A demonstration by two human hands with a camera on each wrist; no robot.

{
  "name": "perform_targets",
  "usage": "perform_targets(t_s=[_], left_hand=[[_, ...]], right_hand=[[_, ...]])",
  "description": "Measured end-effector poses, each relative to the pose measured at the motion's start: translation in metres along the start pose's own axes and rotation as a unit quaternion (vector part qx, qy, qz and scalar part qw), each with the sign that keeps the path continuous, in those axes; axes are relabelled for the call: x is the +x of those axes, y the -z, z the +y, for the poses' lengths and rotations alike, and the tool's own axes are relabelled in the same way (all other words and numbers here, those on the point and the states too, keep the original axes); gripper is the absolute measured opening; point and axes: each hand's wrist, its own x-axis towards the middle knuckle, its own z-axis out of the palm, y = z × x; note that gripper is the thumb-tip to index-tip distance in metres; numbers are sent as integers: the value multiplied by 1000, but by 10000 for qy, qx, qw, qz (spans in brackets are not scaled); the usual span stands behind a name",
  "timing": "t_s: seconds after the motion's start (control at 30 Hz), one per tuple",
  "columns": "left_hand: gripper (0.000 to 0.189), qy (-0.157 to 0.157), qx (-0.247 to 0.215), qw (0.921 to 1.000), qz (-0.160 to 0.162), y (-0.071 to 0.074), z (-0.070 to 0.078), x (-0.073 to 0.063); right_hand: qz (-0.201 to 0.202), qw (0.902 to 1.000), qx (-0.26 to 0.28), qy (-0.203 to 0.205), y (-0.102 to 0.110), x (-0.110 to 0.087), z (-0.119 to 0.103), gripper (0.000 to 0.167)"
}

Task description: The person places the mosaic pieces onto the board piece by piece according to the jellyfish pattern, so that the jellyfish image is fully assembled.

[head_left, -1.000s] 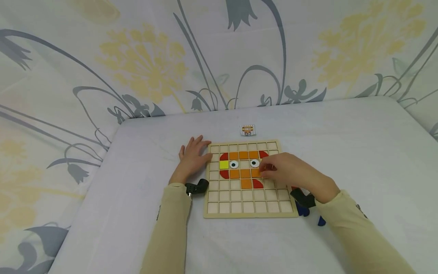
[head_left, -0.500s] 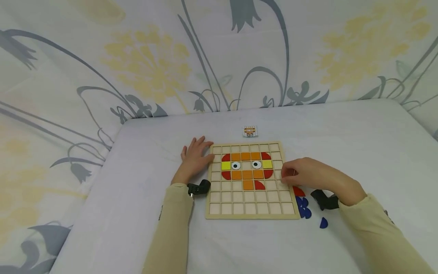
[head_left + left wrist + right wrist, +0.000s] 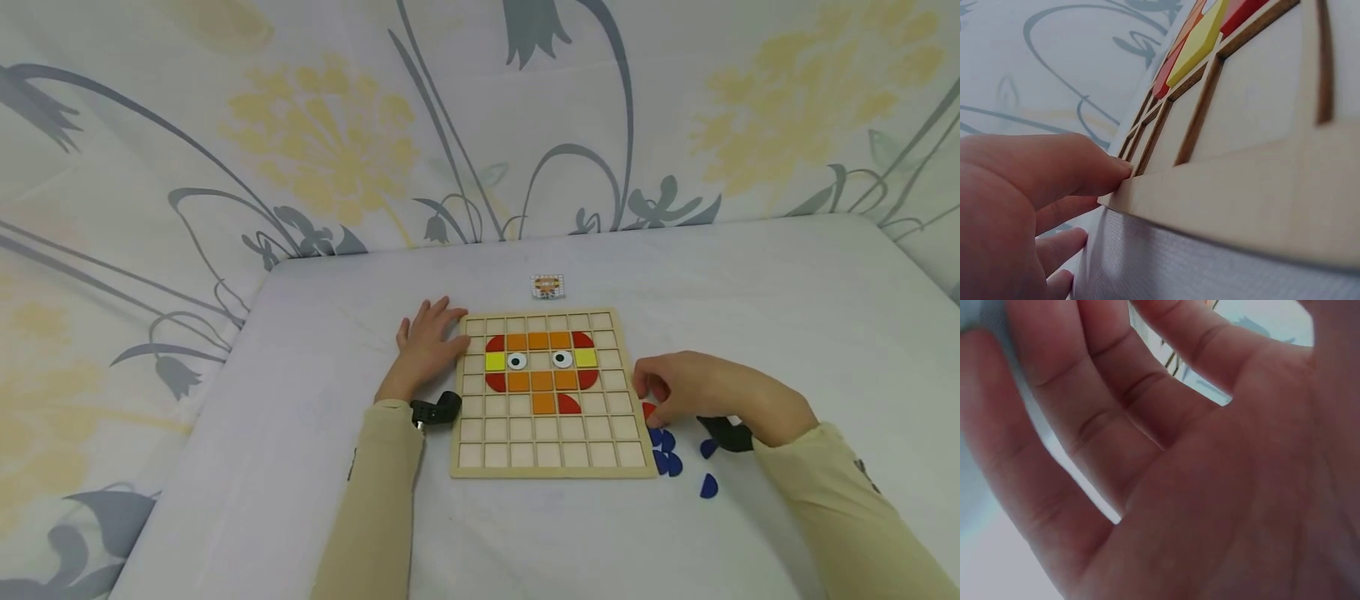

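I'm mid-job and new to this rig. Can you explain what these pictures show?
No machine: the grips are a person's bare left hand and right hand. The wide picture comes from the head, the two close-ups from the wrists. On a white surface lies a gridded wooden board holding red, yellow and orange tiles and two eye pieces. Blue pieces lie to its right, a small card beyond it. The left hand touches the board's left edge. The right hand is at a red piece; whether it's held is unclear.

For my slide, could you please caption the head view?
Left hand touching a wooden grid board, right hand at a red piece near loose blue pieces.
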Motion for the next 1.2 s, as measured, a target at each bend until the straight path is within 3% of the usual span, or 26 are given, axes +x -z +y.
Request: perform_targets(t_s=[0.33,0.6,0.87,1.07,1.2], left_hand=[[45,12,-19,10000,23,2,-1,-1],[44,-50,-62,10000,41,2,-1,-1],[44,-40,-114,9999,42,0,0,-2],[44,-64,-104,9999,48,0,0,-1],[43,-47,-60,10000,64,0,0,-1]], right_hand=[[334,9986,-379,-154,4,2,-1,20],[729,9971,-200,-27,4,5,-1,15],[909,9916,898,193,5,12,-14,28],[1170,9907,400,576,-4,28,-33,21],[1090,9894,203,942,-10,40,-45,13]])
